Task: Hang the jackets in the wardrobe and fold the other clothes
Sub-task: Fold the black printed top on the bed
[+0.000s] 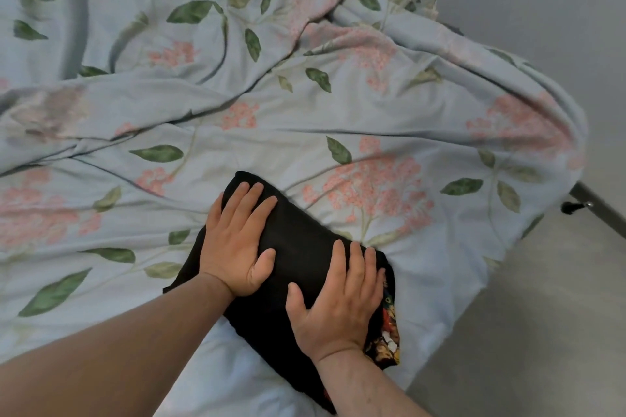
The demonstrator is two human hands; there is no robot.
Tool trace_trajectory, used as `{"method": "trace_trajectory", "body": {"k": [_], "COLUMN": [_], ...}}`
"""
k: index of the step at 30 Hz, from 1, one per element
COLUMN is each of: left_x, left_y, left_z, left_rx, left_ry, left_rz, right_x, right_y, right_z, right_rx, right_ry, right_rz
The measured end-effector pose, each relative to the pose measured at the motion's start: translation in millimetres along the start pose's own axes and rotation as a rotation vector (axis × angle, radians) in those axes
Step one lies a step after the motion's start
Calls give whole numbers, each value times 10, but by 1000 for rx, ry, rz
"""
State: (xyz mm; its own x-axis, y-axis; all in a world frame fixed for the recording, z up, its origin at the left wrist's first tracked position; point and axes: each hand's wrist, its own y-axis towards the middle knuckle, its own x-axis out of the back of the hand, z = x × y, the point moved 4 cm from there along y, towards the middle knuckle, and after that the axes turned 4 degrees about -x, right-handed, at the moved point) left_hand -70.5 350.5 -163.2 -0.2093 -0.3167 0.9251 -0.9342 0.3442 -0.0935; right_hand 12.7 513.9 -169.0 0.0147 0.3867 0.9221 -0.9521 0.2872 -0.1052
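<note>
Bed (389, 105), floral duvet; lower centre: folded black garment (298, 247), soft, light, pressed by left hand (237, 244), right hand (338, 301), fingers flat; lift by edges.

Folded garment (298, 247) on duvet (305, 118); left hand (237, 244), right hand (338, 301) atop

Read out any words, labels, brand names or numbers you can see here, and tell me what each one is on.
None can be read.
Folded black garment: the colourful print at its right edge is too blurred to tell any letters; left hand and right hand cover part of it.
Floral duvet cover: only leaves and blossoms.
</note>
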Motion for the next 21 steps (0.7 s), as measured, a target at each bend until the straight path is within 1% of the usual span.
{"method": "trace_trajectory", "body": {"k": [11,18,21], "left_x": [-4,1,12], "left_y": [-16,-19,-27], "left_z": [-4,-22,-40], "left_rx": [-12,-31,-30], "left_ry": [-4,5,16], "left_rz": [-37,-95,-90], "right_x": [-30,-42,-21], "right_y": [-17,0,0], "right_z": [-41,-67,-65], "right_rx": [13,24,22], "right_ry": [11,12,20], "right_rz": [-3,-3,-13]}}
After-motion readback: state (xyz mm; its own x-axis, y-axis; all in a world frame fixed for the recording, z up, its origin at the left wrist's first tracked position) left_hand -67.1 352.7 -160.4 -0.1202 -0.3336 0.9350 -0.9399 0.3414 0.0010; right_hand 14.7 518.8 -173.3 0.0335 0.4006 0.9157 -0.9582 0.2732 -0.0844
